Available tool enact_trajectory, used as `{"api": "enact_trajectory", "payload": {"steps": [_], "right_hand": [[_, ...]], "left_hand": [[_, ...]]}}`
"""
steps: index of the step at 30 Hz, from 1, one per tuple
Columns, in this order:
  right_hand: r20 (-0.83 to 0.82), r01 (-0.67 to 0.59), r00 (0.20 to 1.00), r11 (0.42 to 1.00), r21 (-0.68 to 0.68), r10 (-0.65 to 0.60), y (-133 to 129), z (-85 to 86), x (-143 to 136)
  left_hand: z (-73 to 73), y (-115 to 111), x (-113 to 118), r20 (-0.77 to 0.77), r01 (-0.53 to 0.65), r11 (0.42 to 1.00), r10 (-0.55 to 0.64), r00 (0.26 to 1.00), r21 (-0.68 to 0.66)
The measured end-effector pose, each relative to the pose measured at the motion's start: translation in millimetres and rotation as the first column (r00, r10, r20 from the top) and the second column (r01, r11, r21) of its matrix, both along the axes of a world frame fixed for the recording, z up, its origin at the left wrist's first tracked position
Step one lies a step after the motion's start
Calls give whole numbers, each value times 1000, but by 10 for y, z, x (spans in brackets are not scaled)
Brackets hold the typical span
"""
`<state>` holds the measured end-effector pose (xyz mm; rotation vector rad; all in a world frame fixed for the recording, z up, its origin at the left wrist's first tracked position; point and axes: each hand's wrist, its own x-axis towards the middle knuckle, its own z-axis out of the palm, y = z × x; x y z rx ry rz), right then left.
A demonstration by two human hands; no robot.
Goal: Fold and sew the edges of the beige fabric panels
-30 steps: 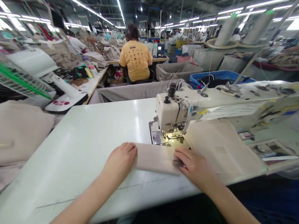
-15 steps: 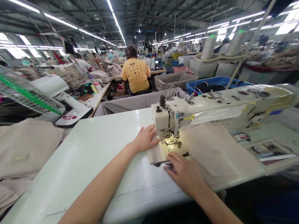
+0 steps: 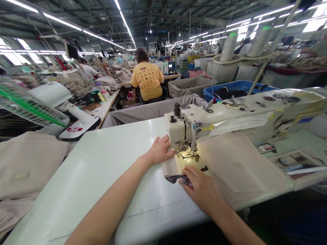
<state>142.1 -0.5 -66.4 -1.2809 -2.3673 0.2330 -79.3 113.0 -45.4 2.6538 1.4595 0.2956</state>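
A beige fabric piece (image 3: 170,167) lies under the head of a white sewing machine (image 3: 176,132), beside the shiny metal needle plate (image 3: 191,160). My left hand (image 3: 160,150) rests flat at the fabric's left edge, fingers stretched and apart, close to the presser foot. On the near side my right hand (image 3: 197,181) has thumb and fingers closed at the fabric's near edge. Between them shows a dark, curved tool (image 3: 173,179) with a shiny part; its kind is mostly hidden. A larger beige panel (image 3: 240,163) lies right of the needle, under the machine arm.
Beige fabric pieces (image 3: 23,163) are stacked at the left, near a white fan (image 3: 53,96) with a green-banded cage. Thread cones (image 3: 228,47) stand behind the machine. A blue basket (image 3: 208,93) and grey cloth-lined bins lie beyond the table (image 3: 116,145). A person in yellow (image 3: 147,80) sits ahead.
The view has shifted slightly. Both hands keep almost the same places by the needle, and a little more of the dark tool shows at the fabric's near edge.
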Motion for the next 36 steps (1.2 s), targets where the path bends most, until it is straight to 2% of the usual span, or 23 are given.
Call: {"api": "enact_trajectory", "payload": {"steps": [19,26,29,31,32,34,36], "right_hand": [[29,-41,999,999,-24,42,50,13,14],[90,-27,996,999,-39,30,100,105,-24],[97,-34,995,999,-39,38,90,119,-9],[97,-42,994,998,-40,46,71,108,16],[100,-47,994,998,-42,51,60,99,30],[114,-54,992,997,-50,59,41,82,55],[126,-59,990,997,-55,65,30,73,71]], "left_hand": [[-54,48,-40,25,42,999,-42,999,15],[-9,89,-44,-4,12,1000,-12,1000,-3],[42,-36,21,-71,-71,996,74,995,49],[75,-214,93,-109,-137,984,150,983,117],[88,-326,131,-113,-131,982,147,983,140],[102,-566,199,-95,10,994,0,995,110],[102,-781,243,-40,183,982,-181,983,54]]}}
